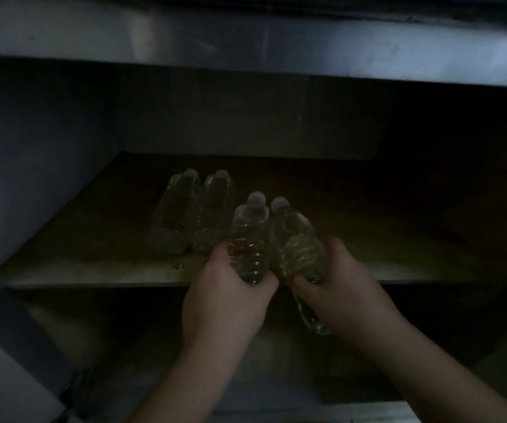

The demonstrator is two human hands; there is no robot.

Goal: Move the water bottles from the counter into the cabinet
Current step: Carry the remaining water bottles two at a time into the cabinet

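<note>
A dim brownish wooden cabinet shelf (93,239) carries two clear plastic water bottles (191,215) side by side near its left. Two more clear capped bottles (264,227) reach over its front edge; whether they touch it is unclear.

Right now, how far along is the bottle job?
Done: two bottles lie on the cabinet shelf. In hand: the left hand and right hand each grip a bottle at the shelf's front edge, neither released. A third bottle seems tucked under the right hand. The counter is out of view.
</note>
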